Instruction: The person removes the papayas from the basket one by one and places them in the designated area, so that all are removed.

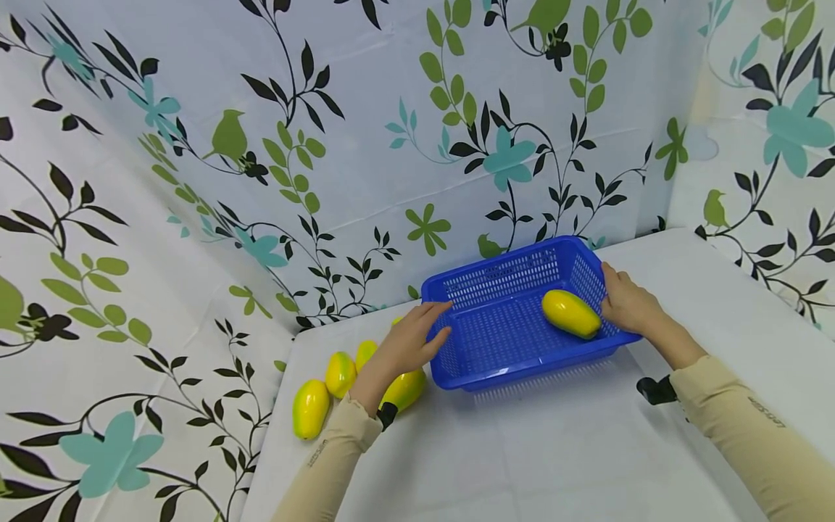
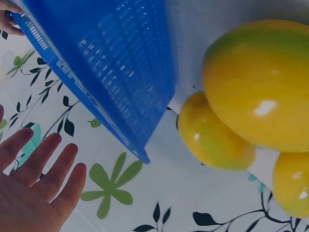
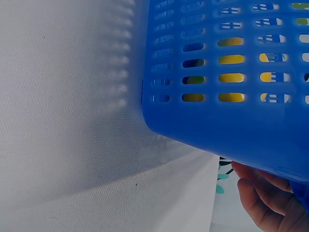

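Observation:
A blue perforated plastic basket [image 1: 502, 333] is at the far middle of the white table. Inside, toward its right end, lies one yellow mango-shaped fruit [image 1: 571, 314], which also shows through the slots in the right wrist view. My right hand [image 1: 631, 301] grips the basket's right rim, its fingers [image 3: 270, 193] curled at the edge. At the left end, my left hand [image 1: 409, 339] overlaps the rim in the head view. The left wrist view shows that hand's fingers [image 2: 60, 166] straight and spread, apart from the basket wall, holding nothing.
Several more yellow-green fruits [image 1: 311, 409] lie on the table [image 1: 522, 464] left of the basket, partly hidden by my left hand and forearm. A floral-patterned curtain [image 1: 365, 181] hangs behind the table and along both sides.

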Demonstrator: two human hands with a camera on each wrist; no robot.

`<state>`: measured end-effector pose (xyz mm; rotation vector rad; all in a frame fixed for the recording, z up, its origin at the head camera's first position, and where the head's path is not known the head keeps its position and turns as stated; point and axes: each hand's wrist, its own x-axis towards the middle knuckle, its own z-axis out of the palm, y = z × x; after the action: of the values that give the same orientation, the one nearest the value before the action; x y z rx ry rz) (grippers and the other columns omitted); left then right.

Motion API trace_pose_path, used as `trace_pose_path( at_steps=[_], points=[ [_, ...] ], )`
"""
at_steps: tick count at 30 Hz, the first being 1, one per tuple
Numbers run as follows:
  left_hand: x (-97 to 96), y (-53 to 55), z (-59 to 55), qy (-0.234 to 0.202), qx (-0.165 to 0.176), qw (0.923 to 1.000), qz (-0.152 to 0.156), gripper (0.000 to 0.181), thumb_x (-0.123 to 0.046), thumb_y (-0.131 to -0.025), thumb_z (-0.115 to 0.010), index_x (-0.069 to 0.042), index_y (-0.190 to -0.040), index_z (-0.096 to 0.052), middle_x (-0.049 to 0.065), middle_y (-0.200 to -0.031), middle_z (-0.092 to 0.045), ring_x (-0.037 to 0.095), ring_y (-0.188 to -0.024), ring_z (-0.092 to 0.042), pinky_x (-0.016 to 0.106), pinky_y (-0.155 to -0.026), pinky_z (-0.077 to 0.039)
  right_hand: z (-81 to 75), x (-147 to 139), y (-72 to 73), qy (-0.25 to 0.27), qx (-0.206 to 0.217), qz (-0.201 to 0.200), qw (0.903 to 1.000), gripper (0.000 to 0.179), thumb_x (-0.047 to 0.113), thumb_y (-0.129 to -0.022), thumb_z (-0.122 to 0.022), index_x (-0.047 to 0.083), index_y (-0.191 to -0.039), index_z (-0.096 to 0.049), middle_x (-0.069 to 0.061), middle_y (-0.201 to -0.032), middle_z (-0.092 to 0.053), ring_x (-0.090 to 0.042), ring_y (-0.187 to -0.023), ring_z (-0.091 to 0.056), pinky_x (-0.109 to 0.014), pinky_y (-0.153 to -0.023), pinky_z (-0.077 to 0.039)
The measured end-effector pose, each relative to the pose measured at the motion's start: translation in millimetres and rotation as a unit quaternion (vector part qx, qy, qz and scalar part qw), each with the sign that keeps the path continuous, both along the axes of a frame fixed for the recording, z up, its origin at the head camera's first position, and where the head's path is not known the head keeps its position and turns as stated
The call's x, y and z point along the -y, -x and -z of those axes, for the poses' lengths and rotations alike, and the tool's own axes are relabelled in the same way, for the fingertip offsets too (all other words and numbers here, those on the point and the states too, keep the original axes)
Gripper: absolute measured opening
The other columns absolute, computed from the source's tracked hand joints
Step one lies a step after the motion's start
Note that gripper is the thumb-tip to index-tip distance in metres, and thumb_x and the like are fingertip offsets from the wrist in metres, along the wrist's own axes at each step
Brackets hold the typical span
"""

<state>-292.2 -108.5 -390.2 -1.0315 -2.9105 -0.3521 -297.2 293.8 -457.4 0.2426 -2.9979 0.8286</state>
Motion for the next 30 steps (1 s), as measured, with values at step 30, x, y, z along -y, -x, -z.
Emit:
trace_pose_path(
  at_steps=[30],
  points=[
    [-109.3, 24.0, -1.4, 0.034, 0.05, 0.9938, 0.093, 0.054, -0.038, -0.102, -0.049, -0.017, -0.151, -0.04, 0.004, -0.151, -0.044, 0.02, -0.139, -0.039, 0.035, -0.113, -0.036, -4.2, 3, -3.6, -0.024, -0.015, 0.001, 0.9996, 0.069, 0.002, -0.088, -0.045, -0.025, -0.142, -0.012, -0.052, -0.128, -0.034, -0.064, -0.103, -0.052, -0.071, -0.081, -0.047]
  ],
)
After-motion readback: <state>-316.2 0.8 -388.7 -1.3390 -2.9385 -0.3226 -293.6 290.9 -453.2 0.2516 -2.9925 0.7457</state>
